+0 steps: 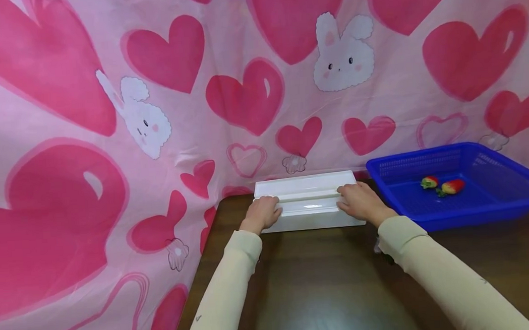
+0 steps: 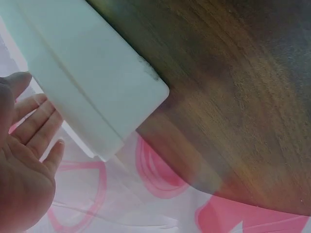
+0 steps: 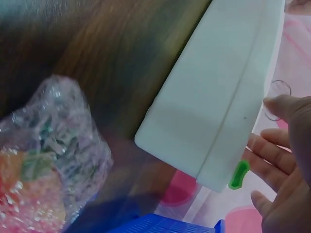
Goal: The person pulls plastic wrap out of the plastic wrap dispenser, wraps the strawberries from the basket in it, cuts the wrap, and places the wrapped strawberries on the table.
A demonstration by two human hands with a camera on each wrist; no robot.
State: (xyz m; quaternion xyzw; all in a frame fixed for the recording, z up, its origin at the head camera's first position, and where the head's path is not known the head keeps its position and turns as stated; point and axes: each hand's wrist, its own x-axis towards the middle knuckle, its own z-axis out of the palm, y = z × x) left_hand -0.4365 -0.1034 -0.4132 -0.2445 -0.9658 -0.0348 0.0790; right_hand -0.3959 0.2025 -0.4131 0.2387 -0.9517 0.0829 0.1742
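Note:
A long white cling film dispenser stands at the back of the table, its lid raised behind it. My left hand grips the left end of the bar across its top. At the right end my right hand holds the same bar, thumb below and fingers above. In the left wrist view the thumb and fingers of the left hand meet the dispenser's far edge. A small green piece shows at the dispenser's end, beside my right fingers. Whether film lies between my fingers cannot be seen.
A blue plastic basket holding two strawberries stands to the right. A red and green bundle in clear film lies near my right wrist. Pink heart-patterned cloth hangs behind and left of the brown table.

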